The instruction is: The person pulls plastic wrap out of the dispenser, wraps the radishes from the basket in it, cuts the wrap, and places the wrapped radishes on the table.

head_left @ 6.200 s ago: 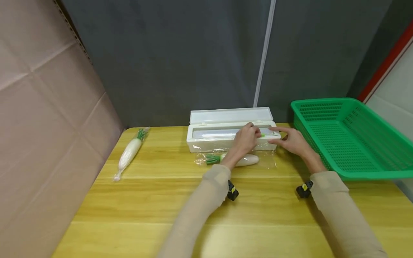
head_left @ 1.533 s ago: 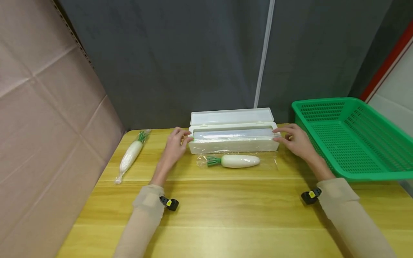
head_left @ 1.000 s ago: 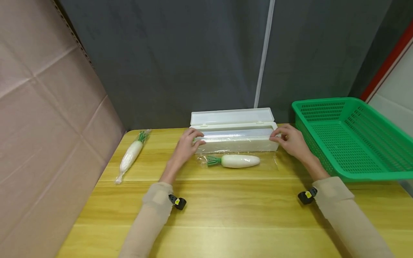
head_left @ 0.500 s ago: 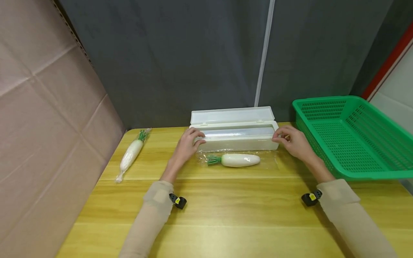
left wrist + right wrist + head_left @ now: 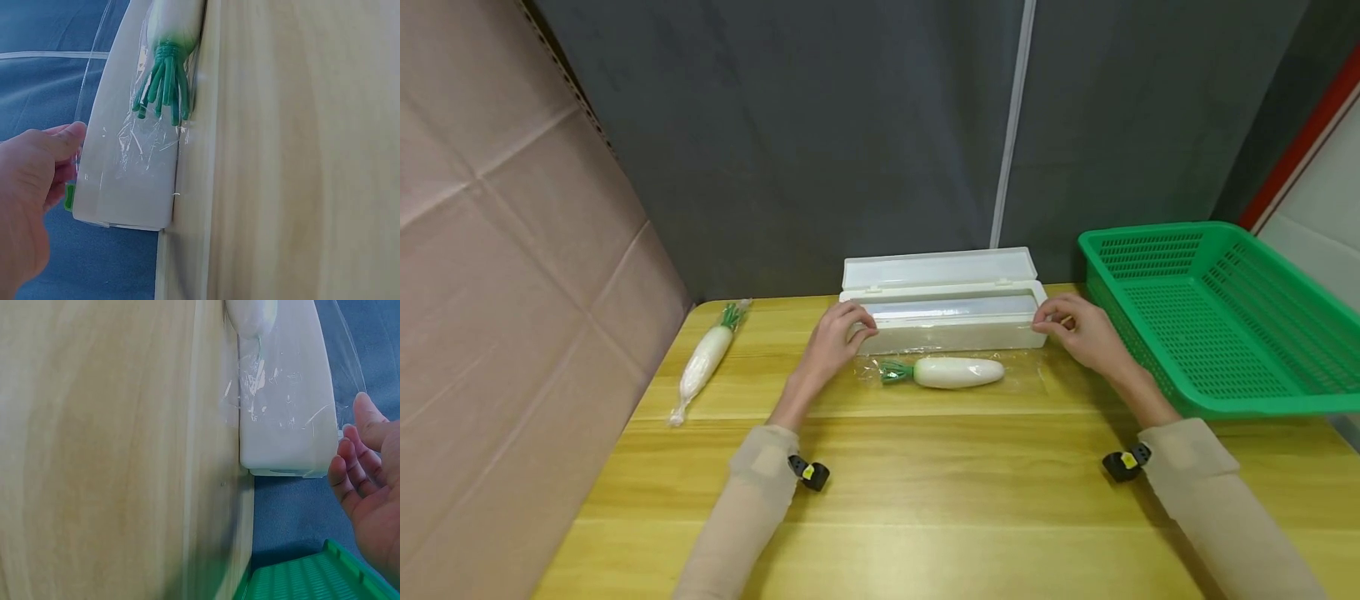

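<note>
A white cling film box (image 5: 947, 337) stands with its lid (image 5: 938, 268) raised and a film roll (image 5: 953, 307) inside. Clear cling film (image 5: 1026, 371) runs from it down over the front onto the table, under a white radish (image 5: 958, 373) with green stems. At the box's left front corner my left hand (image 5: 835, 340) pinches the film edge between thumb and fingers. My right hand (image 5: 1082, 333) pinches the film edge at the right end. In the left wrist view a green cutter slider (image 5: 70, 196) sits at the box's end, beside my fingers.
A second radish (image 5: 703, 362), wrapped in film, lies at the table's left. The green basket (image 5: 1195, 400) stands close on the right of my right hand. A dark grey curtain (image 5: 775, 150) hangs behind the wooden table (image 5: 925, 500).
My left hand went from the box's right end to its left end, the green slider with it, then shifted slightly inward. Both hands now pinch the film edge; the radish stayed put.
</note>
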Demonstrator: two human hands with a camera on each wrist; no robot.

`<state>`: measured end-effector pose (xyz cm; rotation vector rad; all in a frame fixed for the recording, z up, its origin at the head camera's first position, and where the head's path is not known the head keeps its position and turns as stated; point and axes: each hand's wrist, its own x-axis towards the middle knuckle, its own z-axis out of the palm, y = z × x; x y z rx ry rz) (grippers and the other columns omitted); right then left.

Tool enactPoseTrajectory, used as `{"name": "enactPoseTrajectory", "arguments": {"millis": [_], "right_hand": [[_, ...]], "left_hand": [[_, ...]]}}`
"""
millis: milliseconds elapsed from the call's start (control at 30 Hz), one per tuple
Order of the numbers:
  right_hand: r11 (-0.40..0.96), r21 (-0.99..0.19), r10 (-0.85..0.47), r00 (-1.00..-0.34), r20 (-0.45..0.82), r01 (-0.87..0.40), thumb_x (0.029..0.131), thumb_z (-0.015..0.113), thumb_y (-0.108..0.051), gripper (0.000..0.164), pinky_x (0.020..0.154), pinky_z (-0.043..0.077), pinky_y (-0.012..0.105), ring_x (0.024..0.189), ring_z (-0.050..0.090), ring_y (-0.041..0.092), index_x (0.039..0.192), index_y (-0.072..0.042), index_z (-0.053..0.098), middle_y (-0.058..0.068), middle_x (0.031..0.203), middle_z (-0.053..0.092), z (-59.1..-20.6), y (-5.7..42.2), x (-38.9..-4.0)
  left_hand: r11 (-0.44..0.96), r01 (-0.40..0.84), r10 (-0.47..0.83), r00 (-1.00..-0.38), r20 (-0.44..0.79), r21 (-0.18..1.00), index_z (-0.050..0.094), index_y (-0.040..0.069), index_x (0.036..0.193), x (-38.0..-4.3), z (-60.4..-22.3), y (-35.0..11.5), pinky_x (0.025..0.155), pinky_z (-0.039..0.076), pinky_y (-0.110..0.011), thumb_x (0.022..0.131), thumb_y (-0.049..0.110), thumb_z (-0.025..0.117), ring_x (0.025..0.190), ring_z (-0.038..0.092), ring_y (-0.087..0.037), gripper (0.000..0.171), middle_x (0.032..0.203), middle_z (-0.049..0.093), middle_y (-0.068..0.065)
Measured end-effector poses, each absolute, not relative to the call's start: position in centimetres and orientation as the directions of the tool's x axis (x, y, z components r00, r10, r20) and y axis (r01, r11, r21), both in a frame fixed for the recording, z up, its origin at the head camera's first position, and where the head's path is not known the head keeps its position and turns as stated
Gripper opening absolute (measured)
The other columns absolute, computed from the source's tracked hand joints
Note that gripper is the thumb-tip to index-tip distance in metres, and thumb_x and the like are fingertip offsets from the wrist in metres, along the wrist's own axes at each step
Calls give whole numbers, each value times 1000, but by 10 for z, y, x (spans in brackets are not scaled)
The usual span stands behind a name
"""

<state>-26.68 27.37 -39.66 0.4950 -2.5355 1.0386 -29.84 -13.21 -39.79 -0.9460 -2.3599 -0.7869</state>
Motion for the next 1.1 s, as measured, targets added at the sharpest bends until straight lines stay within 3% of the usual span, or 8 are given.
{"name": "enactPoseTrajectory", "arguments": {"millis": [267,533,700,933,1100], "right_hand": [[669,-587,-206,-873,442,-455,94,72,-9,6,63,44,19,72,53,18,94,-3,70,6,87,67,-396,273,-260],[661,-597,-240,-883,405,-453,97,69,-9,4,62,42,21,70,50,16,95,-6,70,4,85,67,-393,273,-251],[667,-597,-268,-891,365,-445,96,70,-9,5,61,43,23,72,50,16,93,-5,70,5,85,65,-390,274,-245],[661,-584,-323,-881,347,-472,93,71,-1,9,62,43,23,73,53,16,88,-9,69,8,82,65,-391,278,-241],[635,-584,-391,-862,323,-506,90,72,2,13,62,45,25,74,54,16,87,-10,69,3,82,64,-395,281,-240]], "left_hand": [[558,768,504,-614,608,313,73,5,90,-290,-396,-137,100,46,-39,87,3,78,92,65,-22,6,90,72,-5],[527,782,542,-611,576,333,74,6,94,-276,-392,-140,85,51,-34,86,4,79,90,62,-19,9,90,71,-3],[524,772,576,-633,518,360,75,5,98,-267,-390,-142,82,54,-33,86,4,79,91,63,-18,12,93,70,-3],[483,788,629,-616,475,382,74,4,94,-261,-393,-144,77,58,-36,86,-3,77,85,66,-18,11,93,70,-5],[473,784,654,-618,437,401,72,5,93,-255,-394,-145,76,58,-39,87,-6,75,84,65,-18,12,93,68,-5]]}}
